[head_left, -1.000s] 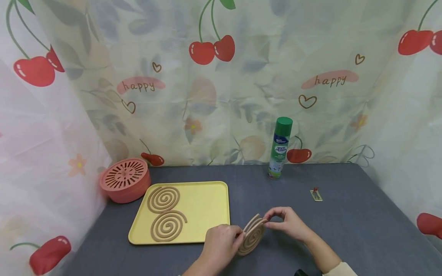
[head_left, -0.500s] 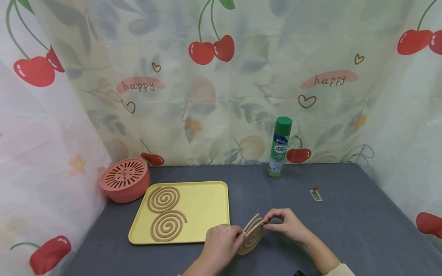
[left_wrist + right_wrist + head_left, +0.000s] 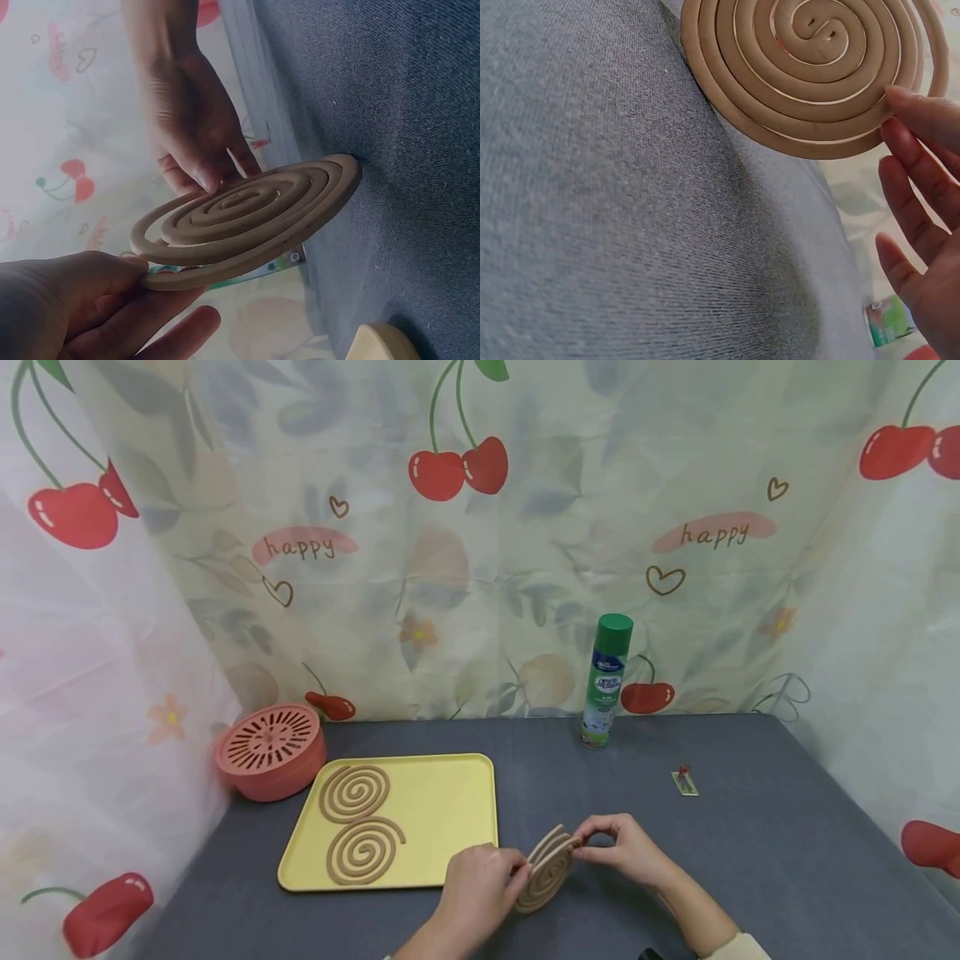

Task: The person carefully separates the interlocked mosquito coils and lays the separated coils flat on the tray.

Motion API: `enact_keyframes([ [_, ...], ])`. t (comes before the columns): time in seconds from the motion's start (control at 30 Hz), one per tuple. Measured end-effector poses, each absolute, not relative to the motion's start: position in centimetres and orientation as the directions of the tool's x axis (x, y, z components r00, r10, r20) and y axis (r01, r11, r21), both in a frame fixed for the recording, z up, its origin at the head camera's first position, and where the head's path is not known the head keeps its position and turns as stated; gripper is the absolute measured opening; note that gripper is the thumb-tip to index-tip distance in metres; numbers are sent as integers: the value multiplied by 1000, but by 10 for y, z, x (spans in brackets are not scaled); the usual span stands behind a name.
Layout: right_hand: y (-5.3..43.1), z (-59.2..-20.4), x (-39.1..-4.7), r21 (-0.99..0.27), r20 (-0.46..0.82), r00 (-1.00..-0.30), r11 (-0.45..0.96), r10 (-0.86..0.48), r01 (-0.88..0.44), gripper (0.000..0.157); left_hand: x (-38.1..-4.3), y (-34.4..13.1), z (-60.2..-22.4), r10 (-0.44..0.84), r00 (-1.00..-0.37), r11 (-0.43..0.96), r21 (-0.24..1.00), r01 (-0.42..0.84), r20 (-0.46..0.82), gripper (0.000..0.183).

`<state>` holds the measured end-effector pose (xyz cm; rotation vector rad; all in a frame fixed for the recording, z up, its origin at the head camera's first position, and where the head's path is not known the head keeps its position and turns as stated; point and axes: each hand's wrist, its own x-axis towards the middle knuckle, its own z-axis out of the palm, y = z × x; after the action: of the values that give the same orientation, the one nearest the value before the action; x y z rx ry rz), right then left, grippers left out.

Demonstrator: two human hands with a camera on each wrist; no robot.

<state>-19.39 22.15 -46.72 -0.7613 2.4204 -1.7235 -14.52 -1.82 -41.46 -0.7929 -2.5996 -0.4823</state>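
Between both hands a brown mosquito coil [image 3: 546,883] stands tilted on edge, close over the dark cloth. My left hand [image 3: 480,889] pinches an outer end between thumb and fingers; the left wrist view shows that end spread apart from the rest of the coil [image 3: 247,214]. On the opposite side, thumb and index finger of my right hand [image 3: 622,849] pinch the rim. Two interlocked spirals with small slots at the centre show on the coil [image 3: 810,90] in the right wrist view. Two single mosquito coils lie flat on a yellow tray [image 3: 442,818] to the left.
A pink slotted round holder [image 3: 273,756] stands behind the tray at left. At the back right is a green spray can [image 3: 606,685], upright. A small metal coil stand [image 3: 685,782] lies on the dark tablecloth [image 3: 787,860]. Cherry-print curtains enclose the table.
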Motion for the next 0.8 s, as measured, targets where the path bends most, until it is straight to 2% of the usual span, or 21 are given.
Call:
enact_keyframes([
  [0.3, 221, -468, -193, -890, 252, -858, 242, -447, -387, 14, -145, -19, -416, 451, -769, 787, 205, 582, 453, 9],
  [0.8, 223, -472, -194, -892, 225, -871, 267, -437, -364, 14, -146, -19, -416, 463, -761, 779, 201, 594, 455, 7],
])
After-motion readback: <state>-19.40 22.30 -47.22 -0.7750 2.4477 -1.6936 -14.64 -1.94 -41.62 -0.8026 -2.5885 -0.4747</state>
